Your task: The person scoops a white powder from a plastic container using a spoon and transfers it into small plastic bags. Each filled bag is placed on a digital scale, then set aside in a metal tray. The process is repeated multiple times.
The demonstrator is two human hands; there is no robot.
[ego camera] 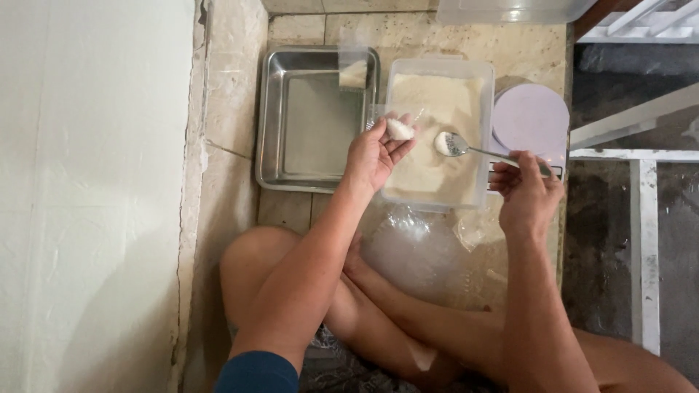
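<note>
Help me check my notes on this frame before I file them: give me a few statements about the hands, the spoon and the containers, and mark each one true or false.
1. The left hand holds a small white lump in its fingers. True.
2. The right hand holds a fork. False: it holds a metal spoon by the handle.
3. The spoon's bowl is over the clear plastic tub of pale powder. True.
4. The steel tray lies to the right of the tub. False: it lies to its left.
5. The steel tray is heaped with powder. False: it is almost bare, with one small clear packet at its far edge.
6. A round pale purple lid lies beside the tub, on its right. True.
</note>
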